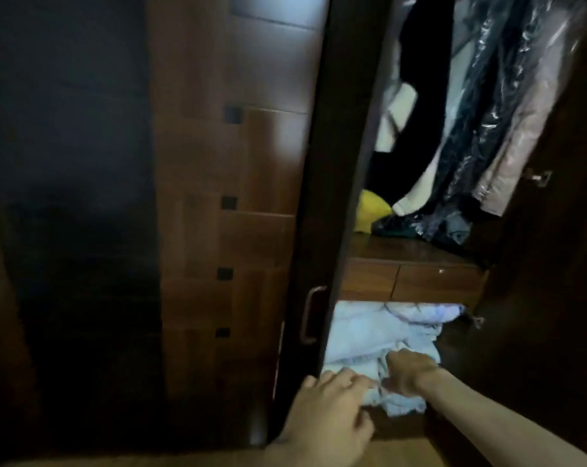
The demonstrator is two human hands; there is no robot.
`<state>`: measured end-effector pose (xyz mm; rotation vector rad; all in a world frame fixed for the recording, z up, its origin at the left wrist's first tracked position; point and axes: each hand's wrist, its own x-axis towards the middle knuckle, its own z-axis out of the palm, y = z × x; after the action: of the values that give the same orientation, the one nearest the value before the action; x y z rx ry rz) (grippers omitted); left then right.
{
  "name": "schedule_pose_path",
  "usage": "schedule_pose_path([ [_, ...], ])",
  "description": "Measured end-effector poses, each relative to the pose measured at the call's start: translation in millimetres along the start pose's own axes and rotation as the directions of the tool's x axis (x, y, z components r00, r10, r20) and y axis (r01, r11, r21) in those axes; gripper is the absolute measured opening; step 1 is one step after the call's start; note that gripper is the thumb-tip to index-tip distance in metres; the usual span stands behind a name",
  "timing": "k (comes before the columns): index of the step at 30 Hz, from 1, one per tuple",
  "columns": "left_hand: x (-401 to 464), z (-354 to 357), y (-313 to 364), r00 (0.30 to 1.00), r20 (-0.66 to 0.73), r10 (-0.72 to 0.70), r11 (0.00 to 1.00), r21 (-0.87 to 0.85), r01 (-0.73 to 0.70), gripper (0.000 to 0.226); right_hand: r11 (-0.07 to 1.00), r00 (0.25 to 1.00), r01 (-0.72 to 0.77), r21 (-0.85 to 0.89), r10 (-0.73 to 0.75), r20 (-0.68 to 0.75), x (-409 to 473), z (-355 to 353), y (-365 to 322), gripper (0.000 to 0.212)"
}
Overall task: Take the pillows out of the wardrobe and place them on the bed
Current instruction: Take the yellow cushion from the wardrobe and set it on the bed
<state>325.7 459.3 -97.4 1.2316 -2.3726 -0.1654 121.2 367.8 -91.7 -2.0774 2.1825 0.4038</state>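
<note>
A pale blue-white pillow [369,332] lies bunched in the bottom compartment of the dark wooden wardrobe [416,281], below two drawers. My right hand [410,372] reaches into that compartment and clutches the pillow's front edge. My left hand [332,406] is at the pillow's lower left corner, fingers curled on the fabric beside the door edge. A second pale bundle [430,313] sits behind, under the drawers. The bed is out of view.
A partly open wardrobe door [332,197] with a metal handle [310,315] stands left of the opening. Hanging clothes in plastic covers [487,112] fill the upper part. A yellow item [372,212] rests on the shelf. The right door [554,264] is swung open.
</note>
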Motion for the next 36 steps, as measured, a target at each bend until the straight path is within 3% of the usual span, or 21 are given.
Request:
schedule_pose_path([
  [2, 102, 23, 34, 0.997, -0.064, 0.03, 0.997, 0.07, -0.026, 0.049, 0.998, 0.996, -0.036, 0.06, 0.041, -0.079, 54, -26, 76, 0.064],
  [5, 237, 41, 59, 0.996, -0.01, -0.092, 0.986, 0.137, 0.092, 0.048, 0.988, 0.979, -0.022, 0.155, 0.053, -0.195, 115, -70, 152, 0.07],
  [11, 433, 36, 11, 0.947, 0.009, -0.321, 0.884, 0.361, 0.296, 0.058, 0.967, 0.938, 0.077, 0.243, 0.012, -0.346, 207, -150, 228, 0.065],
  [14, 487, 28, -27, 0.927, -0.025, -0.374, 0.825, 0.447, 0.345, 0.062, 0.959, 0.903, 0.174, 0.225, -0.064, -0.425, 246, -174, 234, 0.055],
  [19, 549, 11, -85, 0.928, -0.055, -0.367, 0.766, 0.548, 0.336, 0.076, 0.913, 0.835, 0.328, 0.242, -0.16, -0.527, 302, -196, 218, 0.067],
  [24, 632, 8, -139, 0.927, -0.13, -0.35, 0.708, 0.611, 0.354, 0.104, 0.855, 0.787, 0.46, 0.24, -0.268, -0.556, 358, -209, 204, 0.073],
  [29, 705, 38, -202, 0.881, -0.153, -0.448, 0.558, 0.722, 0.41, 0.138, 0.832, 0.772, 0.514, 0.209, -0.343, -0.535, 433, -216, 198, 0.078],
  [32, 728, 61, -231, 0.876, -0.189, -0.445, 0.57, 0.694, 0.439, 0.133, 0.825, 0.773, 0.53, 0.199, -0.372, -0.514, 474, -222, 191, 0.077],
  [36, 734, 81, -243, 0.867, -0.188, -0.462, 0.63, 0.618, 0.469, 0.099, 0.756, 0.757, 0.578, 0.305, -0.359, -0.546, 496, -225, 179, 0.073],
])
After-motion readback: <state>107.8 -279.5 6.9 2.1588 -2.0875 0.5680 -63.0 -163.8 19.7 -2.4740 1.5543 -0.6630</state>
